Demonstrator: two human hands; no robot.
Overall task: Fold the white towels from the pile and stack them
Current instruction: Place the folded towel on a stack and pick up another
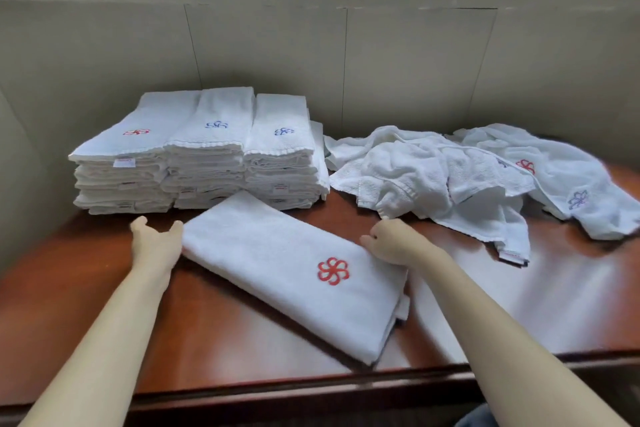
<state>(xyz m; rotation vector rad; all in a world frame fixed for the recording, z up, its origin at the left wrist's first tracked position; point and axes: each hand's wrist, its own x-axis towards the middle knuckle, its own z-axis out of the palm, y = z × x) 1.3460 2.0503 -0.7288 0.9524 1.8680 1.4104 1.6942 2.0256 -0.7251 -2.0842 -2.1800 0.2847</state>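
Note:
A folded white towel [287, 267] with a red flower emblem lies slanted across the middle of the wooden table [214, 350]. My left hand [156, 243] is at its far left corner, fingers spread and touching the edge. My right hand [391, 243] rests on the towel's right edge with its fingers bent down onto the cloth. Behind, three side-by-side stacks of folded towels [194, 152] stand against the wall. A rumpled pile of unfolded white towels [460, 177] sprawls at the back right.
A grey panelled wall [346, 55] closes off the back and left of the table. The table's front edge [346, 388] runs just below the folded towel. Bare wood shows at the front left and front right.

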